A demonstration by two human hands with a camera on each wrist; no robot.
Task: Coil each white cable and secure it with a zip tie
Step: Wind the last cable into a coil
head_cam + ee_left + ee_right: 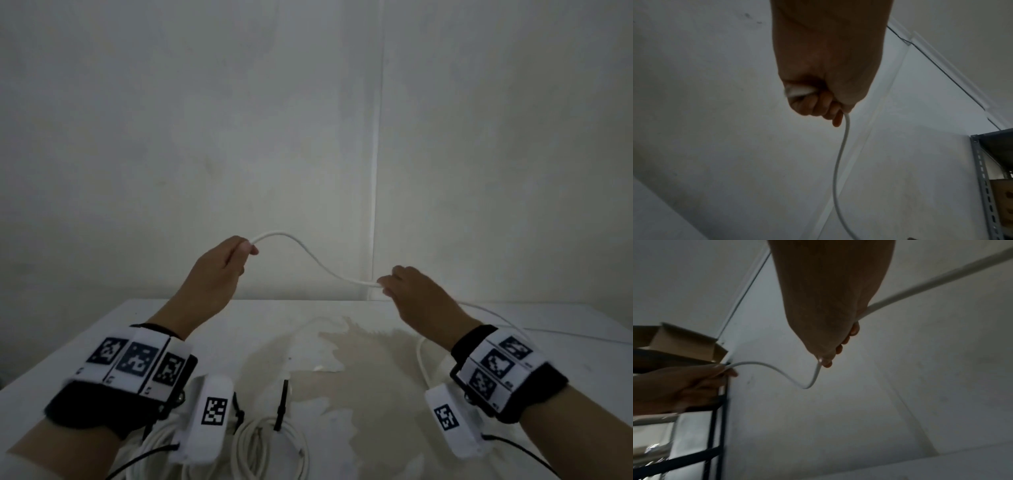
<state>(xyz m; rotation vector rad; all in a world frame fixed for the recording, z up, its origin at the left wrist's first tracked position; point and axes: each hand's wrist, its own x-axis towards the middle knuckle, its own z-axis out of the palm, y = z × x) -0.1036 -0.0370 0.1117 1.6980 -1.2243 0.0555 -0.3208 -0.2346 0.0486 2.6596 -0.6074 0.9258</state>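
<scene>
Both hands, left hand (219, 270) and right hand (416, 294), pinch the white cable (308, 255) sagging between them.

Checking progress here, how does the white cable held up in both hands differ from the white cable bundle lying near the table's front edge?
The held white cable hangs loose and uncoiled; the coiled white cable bundle is looped. The held one is lifted in the air; the bundle rests on the table, bound by a black zip tie. Both are thin and white.

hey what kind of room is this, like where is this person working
Probably a storeroom or workshop corner. A white table stands against a bare wall, metal shelving holds cardboard boxes, and both hands stretch a white cable above tied coils.
</scene>
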